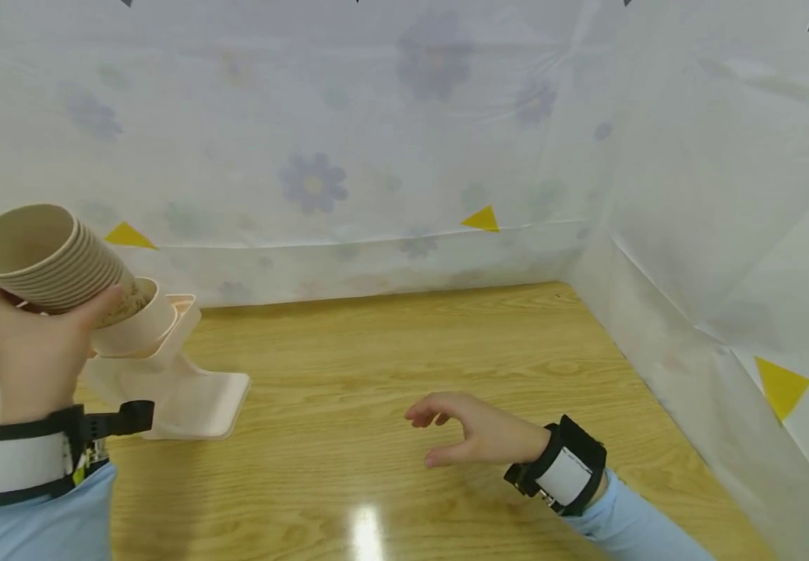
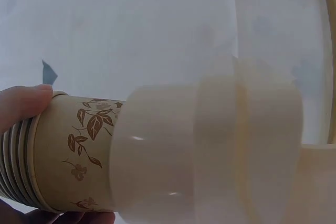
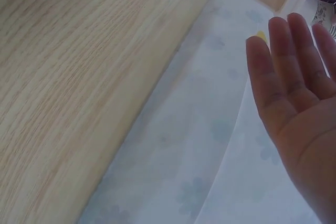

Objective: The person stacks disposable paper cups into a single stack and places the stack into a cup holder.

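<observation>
On the left of the head view, my left hand [image 1: 36,343] grips a tilted stack of paper cups [image 1: 50,253], nested rim over rim. The lowest cup's brown leaf print shows in the left wrist view, where the stack's end [image 2: 84,150] sits within the mouth of a cream cup dispenser [image 2: 152,156]. My thumb [image 2: 26,103] lies along the cup rims. Over the middle right of the table, my right hand [image 1: 478,432] holds nothing; its fingers are loosely bent, with the thumb apart from them.
The dispenser's flat base [image 1: 201,405] stands on the wooden table [image 1: 348,358] at the left. White flowered sheeting [image 1: 376,148] hangs along the back, and plain white sheeting [image 1: 748,218] borders the right side. Yellow triangles [image 1: 782,387] mark the sheeting.
</observation>
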A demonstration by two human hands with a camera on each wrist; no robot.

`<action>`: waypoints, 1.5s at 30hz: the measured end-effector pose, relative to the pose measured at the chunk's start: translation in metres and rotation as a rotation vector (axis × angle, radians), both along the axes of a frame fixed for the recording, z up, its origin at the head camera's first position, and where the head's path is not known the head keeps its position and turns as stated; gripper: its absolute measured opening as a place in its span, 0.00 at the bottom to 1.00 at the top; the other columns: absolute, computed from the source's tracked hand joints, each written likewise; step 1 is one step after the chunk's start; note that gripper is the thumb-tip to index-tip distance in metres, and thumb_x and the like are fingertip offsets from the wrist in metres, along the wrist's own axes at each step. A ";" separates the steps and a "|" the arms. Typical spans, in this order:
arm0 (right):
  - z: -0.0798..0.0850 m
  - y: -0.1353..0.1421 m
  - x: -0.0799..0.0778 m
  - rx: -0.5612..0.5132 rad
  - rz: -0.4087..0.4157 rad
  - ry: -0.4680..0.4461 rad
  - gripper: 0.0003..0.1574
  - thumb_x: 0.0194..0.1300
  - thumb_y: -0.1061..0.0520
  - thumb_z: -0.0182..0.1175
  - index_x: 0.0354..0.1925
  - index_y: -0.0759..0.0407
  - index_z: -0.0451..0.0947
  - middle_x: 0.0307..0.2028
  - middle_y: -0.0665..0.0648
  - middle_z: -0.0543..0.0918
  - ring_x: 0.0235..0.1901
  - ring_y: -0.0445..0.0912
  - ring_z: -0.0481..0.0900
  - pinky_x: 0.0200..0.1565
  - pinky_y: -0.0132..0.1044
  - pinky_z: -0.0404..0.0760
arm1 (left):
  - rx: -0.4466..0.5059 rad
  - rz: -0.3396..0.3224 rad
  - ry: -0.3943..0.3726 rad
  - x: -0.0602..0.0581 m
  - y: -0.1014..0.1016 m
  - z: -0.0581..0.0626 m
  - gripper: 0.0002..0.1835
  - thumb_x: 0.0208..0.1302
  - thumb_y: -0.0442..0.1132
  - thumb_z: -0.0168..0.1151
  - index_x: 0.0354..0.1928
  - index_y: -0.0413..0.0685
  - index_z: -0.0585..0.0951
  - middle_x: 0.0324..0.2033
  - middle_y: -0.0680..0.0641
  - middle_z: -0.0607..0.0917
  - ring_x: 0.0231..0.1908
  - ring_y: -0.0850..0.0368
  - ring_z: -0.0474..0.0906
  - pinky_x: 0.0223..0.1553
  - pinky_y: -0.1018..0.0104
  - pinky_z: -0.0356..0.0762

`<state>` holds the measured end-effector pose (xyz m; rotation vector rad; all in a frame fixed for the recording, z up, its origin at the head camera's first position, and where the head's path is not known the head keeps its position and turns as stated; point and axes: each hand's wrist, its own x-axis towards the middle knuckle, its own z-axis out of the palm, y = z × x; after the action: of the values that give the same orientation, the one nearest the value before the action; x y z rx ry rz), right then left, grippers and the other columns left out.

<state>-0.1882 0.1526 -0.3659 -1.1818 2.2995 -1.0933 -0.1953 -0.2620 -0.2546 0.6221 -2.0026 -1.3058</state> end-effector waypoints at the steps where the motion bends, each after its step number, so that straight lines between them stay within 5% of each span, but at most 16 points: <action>1: 0.000 0.000 0.000 -0.002 0.001 0.000 0.32 0.59 0.54 0.62 0.59 0.65 0.69 0.53 0.63 0.79 0.51 0.51 0.75 0.54 0.53 0.76 | 0.009 0.001 -0.032 -0.001 -0.001 -0.001 0.47 0.46 0.43 0.71 0.67 0.59 0.55 0.59 0.62 0.66 0.62 0.62 0.63 0.67 0.65 0.61; 8: 0.000 0.001 0.000 -0.001 0.007 -0.004 0.32 0.59 0.53 0.62 0.60 0.64 0.69 0.53 0.63 0.79 0.51 0.54 0.76 0.54 0.51 0.76 | -0.027 -0.017 -0.188 -0.009 -0.003 -0.010 0.51 0.45 0.52 0.70 0.70 0.60 0.52 0.62 0.57 0.64 0.64 0.57 0.60 0.67 0.57 0.60; 16: -0.001 0.002 0.000 -0.007 0.016 -0.012 0.34 0.61 0.48 0.60 0.60 0.63 0.69 0.54 0.62 0.79 0.52 0.52 0.76 0.55 0.51 0.76 | -0.098 -0.050 -0.217 -0.012 -0.002 -0.019 0.51 0.48 0.52 0.67 0.72 0.51 0.52 0.68 0.43 0.61 0.64 0.48 0.60 0.65 0.49 0.62; 20: -0.001 0.002 0.000 -0.008 0.015 -0.020 0.34 0.61 0.47 0.60 0.60 0.63 0.69 0.53 0.62 0.79 0.52 0.53 0.75 0.55 0.52 0.75 | -0.167 -0.119 -0.258 -0.010 -0.004 -0.021 0.53 0.53 0.53 0.62 0.73 0.43 0.42 0.69 0.32 0.51 0.65 0.39 0.48 0.64 0.40 0.54; 25: 0.000 0.001 0.001 -0.010 0.019 -0.021 0.34 0.61 0.47 0.60 0.60 0.64 0.69 0.53 0.63 0.79 0.52 0.52 0.76 0.55 0.52 0.76 | -0.111 -0.070 -0.205 -0.011 -0.004 -0.015 0.57 0.52 0.56 0.61 0.74 0.52 0.34 0.71 0.40 0.43 0.69 0.46 0.40 0.70 0.45 0.48; 28: 0.000 0.001 0.000 -0.008 0.019 -0.029 0.35 0.60 0.47 0.60 0.60 0.64 0.69 0.53 0.64 0.79 0.52 0.52 0.76 0.55 0.53 0.75 | -0.074 -0.020 -0.142 -0.015 -0.002 -0.009 0.55 0.52 0.55 0.62 0.74 0.55 0.37 0.71 0.44 0.49 0.70 0.51 0.46 0.71 0.53 0.50; 33: -0.002 0.002 0.000 -0.006 0.025 -0.041 0.34 0.61 0.48 0.60 0.61 0.64 0.68 0.54 0.66 0.78 0.52 0.52 0.75 0.54 0.55 0.75 | -0.084 0.024 -0.161 -0.019 0.000 -0.006 0.48 0.51 0.52 0.64 0.71 0.54 0.50 0.66 0.49 0.60 0.66 0.53 0.58 0.67 0.56 0.60; 42: -0.002 0.002 -0.001 -0.002 0.016 -0.038 0.33 0.61 0.51 0.61 0.61 0.64 0.68 0.53 0.66 0.79 0.52 0.54 0.76 0.54 0.55 0.75 | -0.070 0.027 -0.165 -0.025 0.001 -0.013 0.48 0.49 0.51 0.66 0.70 0.52 0.54 0.65 0.47 0.64 0.64 0.53 0.62 0.66 0.57 0.62; 45: -0.004 0.004 0.000 -0.001 -0.001 -0.038 0.33 0.60 0.52 0.61 0.61 0.64 0.69 0.53 0.66 0.79 0.51 0.54 0.76 0.54 0.55 0.75 | -0.063 -0.001 -0.144 -0.023 0.005 -0.016 0.51 0.50 0.53 0.66 0.72 0.52 0.48 0.67 0.46 0.59 0.67 0.53 0.55 0.68 0.56 0.58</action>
<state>-0.1887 0.1563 -0.3701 -1.1504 2.2711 -1.1076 -0.2186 -0.2568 -0.2707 0.7030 -2.1514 -1.2230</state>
